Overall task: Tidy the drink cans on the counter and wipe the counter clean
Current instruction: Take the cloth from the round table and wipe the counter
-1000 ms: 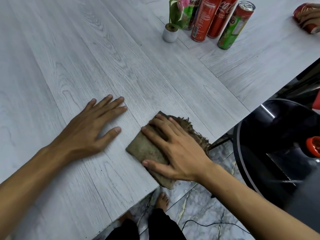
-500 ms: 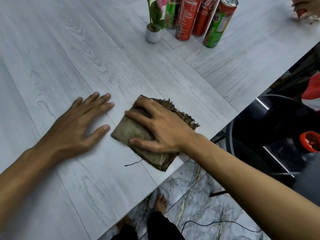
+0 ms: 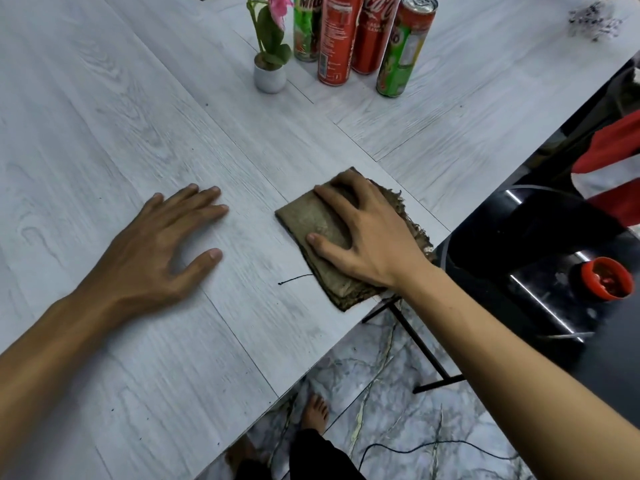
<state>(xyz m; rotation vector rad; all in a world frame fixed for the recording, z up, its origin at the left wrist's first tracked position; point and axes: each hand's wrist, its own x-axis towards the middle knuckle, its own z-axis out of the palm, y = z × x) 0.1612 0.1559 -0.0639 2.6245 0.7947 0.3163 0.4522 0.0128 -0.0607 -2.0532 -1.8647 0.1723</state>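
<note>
A folded brown cloth (image 3: 311, 216) with frayed edges lies near the front edge of the pale wood-grain counter (image 3: 121, 116). My right hand (image 3: 367, 237) presses flat on the cloth, fingers spread. My left hand (image 3: 162, 258) rests flat on the bare counter to the left of the cloth, apart from it. At the back stand several tall drink cans together: a red can (image 3: 336, 43), a red cola can (image 3: 374, 32), a green Milo can (image 3: 306, 26) and a green and red can (image 3: 405, 50).
A small white pot with a pink flower (image 3: 269, 76) stands left of the cans. A loose dark thread (image 3: 296, 278) lies on the counter beside the cloth. A black stool (image 3: 540, 271) with a red lid (image 3: 606, 278) sits right of the counter edge. My bare foot (image 3: 315, 414) is on the marble floor.
My right hand has slid the cloth to the right along the counter, away from my left hand. A gap has opened between them and a thread is left behind.
</note>
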